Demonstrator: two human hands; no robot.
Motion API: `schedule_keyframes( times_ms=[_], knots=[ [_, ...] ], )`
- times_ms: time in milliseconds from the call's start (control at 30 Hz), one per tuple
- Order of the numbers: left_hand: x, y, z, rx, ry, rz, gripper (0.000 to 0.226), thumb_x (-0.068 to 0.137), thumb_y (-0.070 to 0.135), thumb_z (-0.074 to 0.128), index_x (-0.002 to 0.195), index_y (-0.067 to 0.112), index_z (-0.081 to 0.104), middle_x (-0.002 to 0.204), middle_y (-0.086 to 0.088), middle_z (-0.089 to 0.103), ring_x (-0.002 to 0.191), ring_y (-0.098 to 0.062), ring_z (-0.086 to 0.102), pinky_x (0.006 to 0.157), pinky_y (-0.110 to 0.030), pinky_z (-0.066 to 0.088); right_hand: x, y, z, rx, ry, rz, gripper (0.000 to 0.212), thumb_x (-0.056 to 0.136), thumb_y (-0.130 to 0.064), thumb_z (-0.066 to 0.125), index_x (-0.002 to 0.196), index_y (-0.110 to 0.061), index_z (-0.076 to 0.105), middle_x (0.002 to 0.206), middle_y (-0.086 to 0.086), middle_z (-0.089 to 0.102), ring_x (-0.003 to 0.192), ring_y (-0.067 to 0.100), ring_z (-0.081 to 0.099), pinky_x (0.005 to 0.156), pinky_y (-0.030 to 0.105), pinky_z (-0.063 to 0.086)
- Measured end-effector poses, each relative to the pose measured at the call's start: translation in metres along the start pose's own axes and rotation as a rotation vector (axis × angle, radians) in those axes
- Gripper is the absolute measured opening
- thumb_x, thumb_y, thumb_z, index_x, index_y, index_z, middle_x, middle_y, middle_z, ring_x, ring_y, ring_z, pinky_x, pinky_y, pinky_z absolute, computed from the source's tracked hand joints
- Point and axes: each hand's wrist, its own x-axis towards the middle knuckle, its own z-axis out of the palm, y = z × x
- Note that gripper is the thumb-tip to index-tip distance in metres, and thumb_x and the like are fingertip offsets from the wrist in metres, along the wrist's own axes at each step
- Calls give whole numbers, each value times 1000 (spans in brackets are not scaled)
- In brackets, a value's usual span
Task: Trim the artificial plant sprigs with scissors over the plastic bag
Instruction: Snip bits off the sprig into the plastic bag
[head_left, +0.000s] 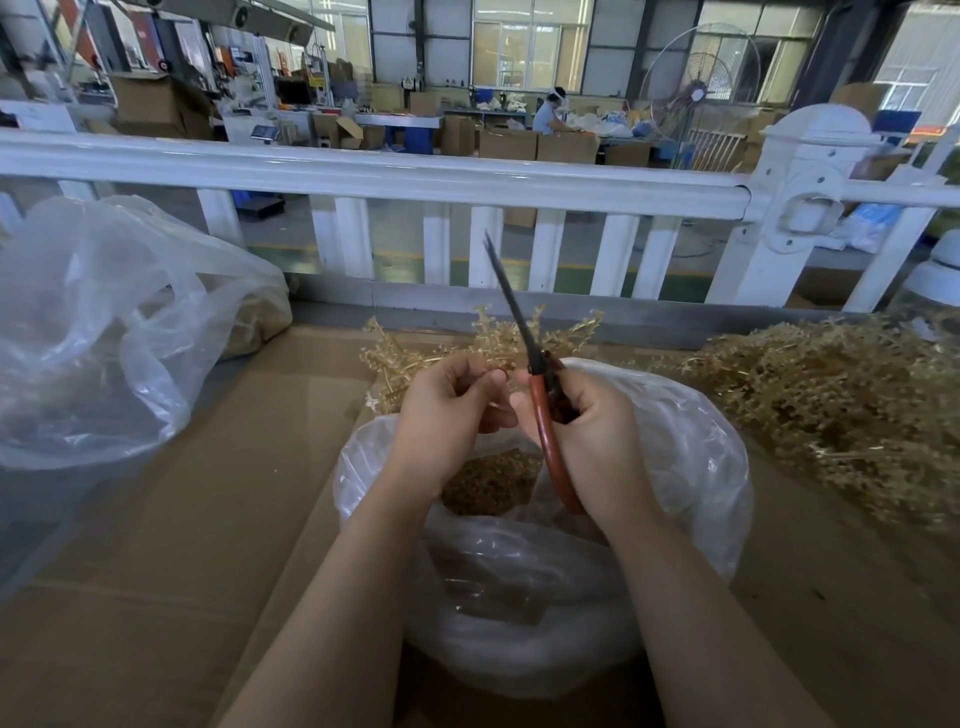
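At the near edge of the cardboard-covered desk (182, 519) sits an open clear plastic bag (691, 467), its mouth turned up and a heap of tan trimmings (488, 480) showing inside; both hands are held above that mouth. The left hand (447, 410) has its fingers curled, thumb and fingertips pinching the stem end of a golden sprig (415, 358) whose branches fan out beyond the knuckles; the right hand (587, 421) is wrapped round the red handles of the scissors (540, 405), the dark blades closed together and tilted up and away toward the far edge, the two hands almost touching at the thumbs. Along the right edge lies a big pile of untrimmed sprigs (831, 395), well apart from the bag; at the far left corner slumps a second clear bag (104, 332), partly filled with tan material. Behind the far edge runs a white railing (415, 176); beyond it, stacked cartons (509, 143) and a standing fan (701, 88).
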Motion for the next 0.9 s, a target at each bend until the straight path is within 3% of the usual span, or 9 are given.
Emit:
schedule_keyframes(
  times_ms=[67, 233, 333, 500, 600, 767, 900],
  knots=[
    [0, 0, -2, -77, -10, -16, 13, 99, 4, 56, 95, -5, 64, 66, 0, 70, 59, -10, 67, 61, -20, 56, 3, 7, -1, -71, -35, 55, 9, 86, -26, 78, 92, -32, 74, 79, -9, 75, 76, 7, 71, 72, 31, 60],
    [1, -2, -3, -160, -57, -71, 12, 95, 6, 62, 84, 7, 69, 69, 0, 72, 63, -10, 68, 69, -23, 59, 6, 13, -2, -99, -59, 129, 21, 87, -27, 76, 105, -16, 75, 85, -2, 77, 82, 16, 73, 80, 47, 60],
    [2, -2, -5, -282, -106, -129, 5, 88, 7, 67, 91, 8, 70, 75, -5, 75, 65, -11, 70, 68, -22, 59, 6, 12, -2, -92, -49, 134, 15, 90, -29, 72, 100, -18, 75, 80, -1, 76, 78, 15, 73, 79, 47, 60],
    [4, -3, -9, -365, -137, -177, 26, 71, 14, 74, 97, 8, 73, 82, -8, 76, 70, -11, 72, 72, -21, 58, 6, 12, -2, -76, -43, 161, 14, 91, -34, 71, 99, -22, 74, 78, 0, 76, 76, 16, 73, 79, 46, 59],
    [4, -4, -9, -351, -109, -185, 21, 76, 10, 73, 97, 9, 74, 85, -9, 76, 73, -12, 71, 71, -21, 58, 6, 15, -2, -84, -49, 178, 20, 91, -36, 71, 103, -21, 75, 77, -1, 76, 74, 14, 73, 78, 43, 60],
    [4, -4, -6, -342, -23, -176, 12, 88, 4, 68, 96, 11, 75, 82, -5, 76, 71, -11, 70, 69, -22, 58, 8, 19, -3, -91, -35, 165, 6, 88, -38, 74, 85, -34, 71, 73, -8, 75, 67, 9, 71, 72, 38, 62],
    [5, -2, -5, -419, 55, -173, 12, 87, 5, 68, 95, 12, 74, 78, -5, 74, 66, -10, 68, 69, -23, 59, 8, 17, -4, -86, 14, 108, 17, 80, -52, 74, 76, -37, 70, 71, -14, 72, 65, 5, 68, 66, 30, 58]
  ],
)
